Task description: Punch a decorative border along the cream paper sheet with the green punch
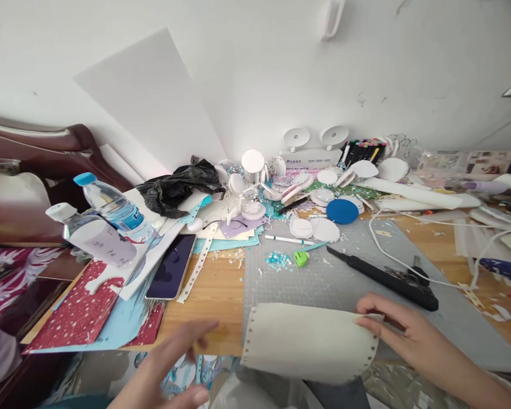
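Observation:
My right hand pinches the right edge of a cream sheet of paper between thumb and fingers. Small punched holes run along the sheet's left and right edges, and it hangs over the front edge of the table. Off to the left of the paper, my left hand has its fingers apart and touches nothing. Beyond the sheet lie a small green tool, a little heap of blue paper bits and a black long-handled tool on the grey cutting mat.
Left are a phone, a punched paper strip, two plastic bottles and red and blue paper. Several white discs, a blue disc and markers crowd the back. A white cord loops at right.

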### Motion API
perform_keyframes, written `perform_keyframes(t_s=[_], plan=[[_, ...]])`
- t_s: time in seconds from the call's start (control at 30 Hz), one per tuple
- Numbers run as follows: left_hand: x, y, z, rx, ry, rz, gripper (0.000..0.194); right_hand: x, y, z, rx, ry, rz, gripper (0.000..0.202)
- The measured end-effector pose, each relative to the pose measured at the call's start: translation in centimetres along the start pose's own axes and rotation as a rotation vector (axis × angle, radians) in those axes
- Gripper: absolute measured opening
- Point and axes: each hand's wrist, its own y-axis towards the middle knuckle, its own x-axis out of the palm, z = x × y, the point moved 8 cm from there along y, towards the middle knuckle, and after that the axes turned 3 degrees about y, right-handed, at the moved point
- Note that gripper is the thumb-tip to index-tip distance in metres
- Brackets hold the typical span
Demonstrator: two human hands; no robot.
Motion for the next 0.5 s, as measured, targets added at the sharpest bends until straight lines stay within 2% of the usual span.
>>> perform_keyframes(t_s=[0.07,0.13,0.17,0.23,0.33,0.43,0.5], plan=[[1.9,3.6,3.5,0.126,-0.070,-0.074,0.066,0.0,0.0,-0.6,-0.021,0.023,-0.026,0.029],[4.2,6.6,5.4,0.157,-0.146,-0.207,0.042,0.2,-0.1,-1.2,-0.036,0.043,-0.053,0.029],[5.4,7.7,6.0,0.164,-0.176,-0.289,0.046,0.1,-0.1,-1.4,-0.037,0.051,-0.056,0.029],[6.7,9.0,6.3,0.157,-0.255,-0.386,0.052,-0.2,0.0,-1.8,-0.027,0.068,-0.039,0.031],[7.2,9.9,6.1,0.130,-0.360,-0.451,0.050,-1.1,1.2,-2.1,-0.004,0.115,0.020,0.035],[7.5,10.5,6.2,0.107,-0.428,-0.518,0.052,-1.4,3.7,-2.5,0.008,0.098,0.074,0.030],[8.1,11.1,6.7,0.102,-0.476,-0.562,0.054,-1.0,6.0,-2.9,-0.001,-0.001,0.106,0.027]])
